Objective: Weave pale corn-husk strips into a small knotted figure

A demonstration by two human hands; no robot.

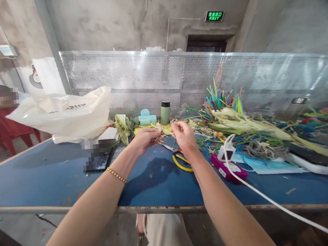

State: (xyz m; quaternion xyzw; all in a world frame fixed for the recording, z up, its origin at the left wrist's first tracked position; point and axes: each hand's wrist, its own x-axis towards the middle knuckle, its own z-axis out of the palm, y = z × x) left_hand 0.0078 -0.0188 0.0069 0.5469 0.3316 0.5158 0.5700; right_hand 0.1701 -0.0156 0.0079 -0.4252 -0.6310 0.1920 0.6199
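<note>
My left hand (147, 138) is closed in a pinch, with a thin pale strand (162, 128), like a piece of dried husk, at its fingertips. A short gap away, my right hand (184, 136) is also pinched, knuckles toward me; whatever lies between its fingertips is too small to make out. Both hands are raised over the blue table (155, 192). Scissors with yellow handles (182, 167) lie just below the right hand, which partly hides them. Behind the fingers are loose pale and yellow scraps. A bunch of dried husks (123, 127) lies left of the hands.
A white plastic bag (67, 117) and a dark flat device (99, 162) lie left. A green bottle (165, 113) stands behind. Right are pale husks (234, 122), coloured stems (216, 100), grey cord (264, 150) and a purple power strip (227, 168) with a white cable (260, 195).
</note>
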